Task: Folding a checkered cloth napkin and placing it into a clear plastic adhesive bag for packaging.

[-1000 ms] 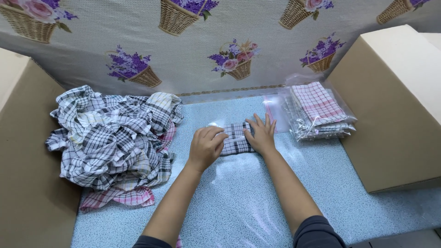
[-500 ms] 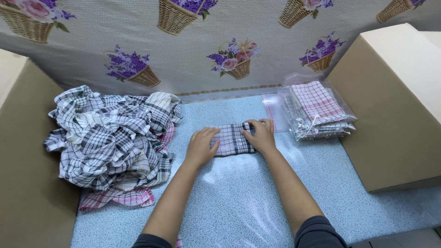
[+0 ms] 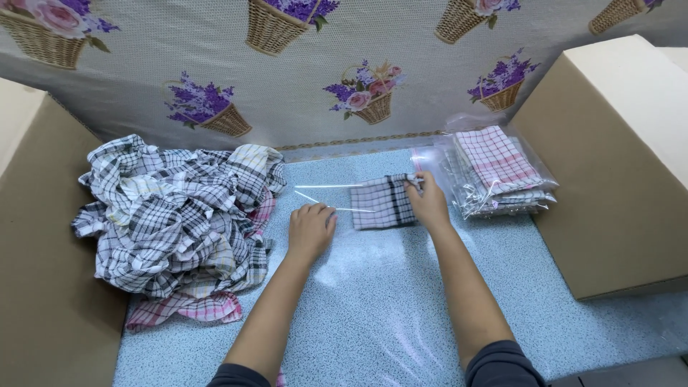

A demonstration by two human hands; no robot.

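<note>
I look down at my two bare forearms stretched over a speckled blue table. My right hand pinches the right edge of a small folded black-and-white checked cloth, fingers closed on the fabric, which lies flat at the centre of the table inside a clear plastic bag that shows only as thin glints. My left hand rests palm down just left of the cloth, fingers loosely together, pressing the bag's open end flat so it stays put. A heap of loose checked cloths lies to my left. A stack of bagged cloths sits to my right, beside a cardboard box. A flower-basket patterned sheet forms the backdrop.
</note>
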